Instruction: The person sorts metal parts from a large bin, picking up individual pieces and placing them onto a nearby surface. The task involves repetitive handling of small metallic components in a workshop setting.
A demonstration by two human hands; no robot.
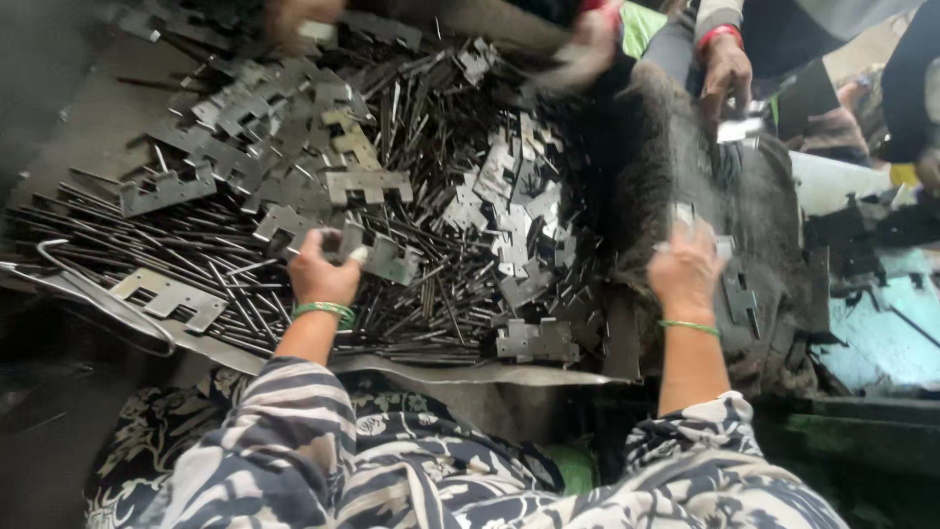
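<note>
- I am looking down on a dark, grimy bench (pixel 88 127) that is carrying a big heap of thin metal rods (pixel 431 176) mixed with flat notched metal plates (pixel 367 184); to the right a dark, fuzzy mat (pixel 676 147) is covering the surface, and beyond it a pale blue-green patch (pixel 881 333) is showing.
- My left hand (pixel 321 269) is reaching into the near side of the heap; its fingers are curling narrowly around the edge of one grey notched plate (pixel 377 257), which is lying on the rods; a green bangle is sitting on that wrist.
- My right hand (pixel 685 264) is resting over the mat, well apart from the left one; the fingers are blurred, so I cannot tell whether they are gripping anything; small plates (pixel 739 299) are lying on the mat just beside it.
- A lone plate (pixel 537 341) is lying at the near edge of the heap, between my two hands; another pale plate (pixel 168 296) is sitting at the far left, near a bent wire loop (pixel 59 257).
- My patterned blue-and-white sleeves are filling the bottom of the view.
- Across the bench, other people are working; one co-worker's hand (pixel 727 78) with a red band at the wrist is pinching a small shiny plate (pixel 739 129) above the mat; a further blurred hand (pixel 583 49) is hovering over the far side of the heap.
</note>
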